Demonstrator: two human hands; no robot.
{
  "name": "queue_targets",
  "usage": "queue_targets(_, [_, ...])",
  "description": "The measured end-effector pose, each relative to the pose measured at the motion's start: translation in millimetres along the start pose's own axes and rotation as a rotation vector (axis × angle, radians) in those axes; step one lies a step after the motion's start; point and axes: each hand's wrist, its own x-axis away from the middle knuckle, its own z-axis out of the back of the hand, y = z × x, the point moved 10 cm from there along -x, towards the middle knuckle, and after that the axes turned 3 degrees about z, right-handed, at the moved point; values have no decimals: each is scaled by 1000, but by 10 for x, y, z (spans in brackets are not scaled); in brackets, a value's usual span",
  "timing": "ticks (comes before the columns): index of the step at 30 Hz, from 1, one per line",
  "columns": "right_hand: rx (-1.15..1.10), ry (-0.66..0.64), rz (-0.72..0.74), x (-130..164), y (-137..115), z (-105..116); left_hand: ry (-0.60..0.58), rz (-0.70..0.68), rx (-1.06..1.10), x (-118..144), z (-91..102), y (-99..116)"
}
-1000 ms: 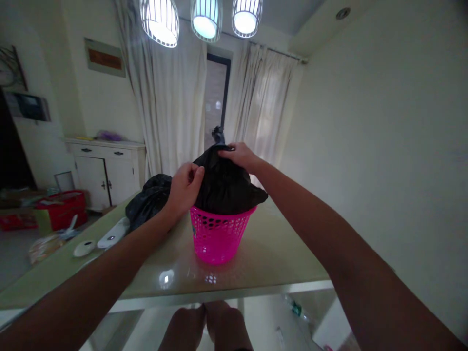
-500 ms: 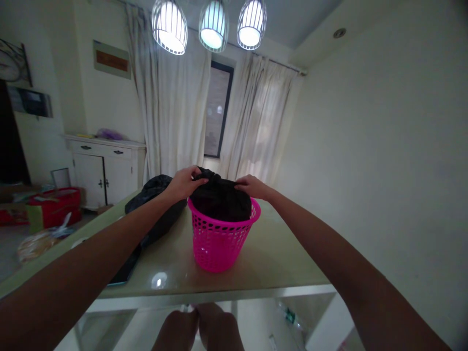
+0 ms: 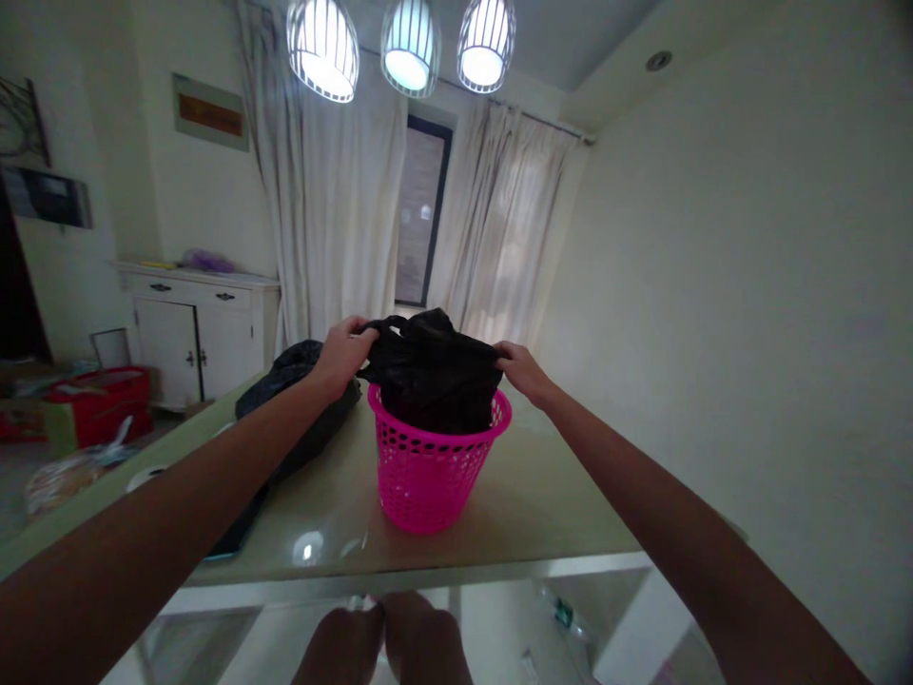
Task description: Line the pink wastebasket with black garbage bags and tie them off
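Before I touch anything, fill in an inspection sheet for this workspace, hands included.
Surface: glossy table, pale top, with light reflected near the front edge.
Job's things: pink basket upright on the table; black bag partly inside it, bunched above the rim.
Clutter: dark plastic bag left of the basket; dark flat object near the front edge, partly hidden by the left forearm.
Hands: left hand grips the black bag's left side; right hand grips its right side.
Cables: nothing seen.
Surroundings: white cabinet, pale curtains, three lit lamps overhead; plastic bottle on the floor.
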Motion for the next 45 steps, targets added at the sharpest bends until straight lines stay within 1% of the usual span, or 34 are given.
queue_targets(1, [-109, -24, 41, 35, -55, -27, -74, 57, 98, 34, -117, -18])
queue_targets(3, [-255, -126, 173, 136, -303, -143, -205, 122, 278, 122, -370, 40])
queue_targets(4, [-269, -186, 223, 198, -428, -204, -243, 138, 345, 154, -465, 88])
queue_targets(5, [-262, -220, 246, 251, -514, -230, -254, 154, 396, 169, -520, 120])
queue_targets(6, [-252, -217, 245, 287, -551, -204, -238, 175, 431, 164, -529, 128])
queue_targets(7, [-252, -170, 230, 307, -541, -116, -198, 196, 448, 143, -492, 109])
queue_targets(8, [-274, -90, 209, 321, -491, 22, -142, 214, 447, 111, -416, 69])
queue_targets(10, [-374, 90, 154, 361, -288, 344, -43, 241, 417, 54, -234, -28])
queue_targets(11, [-430, 156, 128, 388, -170, 475, -25, 251, 403, 39, -171, -67])
queue_targets(12, [-482, 193, 108, 417, -70, 567, -38, 260, 398, 37, -151, -89])
queue_targets(14, [-557, 209, 103, 476, 18, 668, -142, 274, 432, 81, -239, -72])
queue_targets(16, [-581, 187, 159, 547, -81, 714, -289, 250, 506, 171, -425, 46])
queue_targets(18, [-549, 113, 230, 633, -294, 700, -383, 176, 540, 254, -566, 200])
queue_targets(20, [-428, -36, 282, 739, -516, 597, -386, 66, 456, 295, -604, 306])
queue_targets(22, [-250, -204, 334, 882, -678, 446, -362, -79, 277, 328, -595, 388])
queue_targets(24, [-90, -307, 416, 1046, -794, 331, -366, -247, 63, 403, -614, 474])
queue_targets(25, [-32, -326, 464, 1126, -849, 296, -393, -331, -58, 466, -654, 513])
queue_targets(27, [59, -344, 563, 1282, -961, 245, -490, -481, -348, 623, -788, 542])
queue_targets(29, [164, -352, 645, 1420, -1050, 215, -609, -573, -635, 768, -908, 479])
queue_targets(30, [218, -351, 673, 1474, -1076, 220, -658, -585, -729, 811, -926, 431])
queue_targets(31, [269, -338, 699, 1518, -1090, 245, -676, -573, -763, 820, -901, 397])
queue_targets(32, [314, -317, 718, 1551, -1087, 290, -644, -538, -735, 788, -822, 390])
queue_targets(33, [343, -298, 727, 1575, -1063, 347, -550, -486, -654, 718, -680, 407])
queue_targets(34, [338, -291, 726, 1596, -1018, 409, -409, -424, -537, 635, -477, 426])
queue_targets(35, [293, -299, 710, 1611, -951, 471, -244, -350, -386, 564, -223, 422])
queue_targets(36, [207, -315, 673, 1618, -860, 536, -84, -261, -205, 528, 47, 373])
queue_targets(37, [89, -323, 612, 1613, -749, 608, 38, -150, -2, 529, 281, 266])
queue_targets(38, [-44, -316, 532, 1599, -619, 683, 111, -16, 210, 561, 444, 115])
queue_targets(39, [-172, -293, 439, 1581, -476, 753, 138, 137, 414, 624, 529, -54])
queue_targets(40, [-274, -259, 342, 1566, -327, 806, 141, 295, 586, 718, 557, -211])
queue_targets(41, [-343, -226, 248, 1558, -182, 835, 142, 436, 710, 838, 570, -337])
queue_targets(42, [-376, -203, 160, 1557, -48, 833, 146, 543, 781, 968, 591, -433])
queue_targets(43, [-372, -194, 79, 1560, 75, 802, 160, 606, 803, 1089, 637, -509])
queue_targets(45, [-260, -193, -55, 1568, 294, 694, 182, 611, 750, 1269, 758, -629])
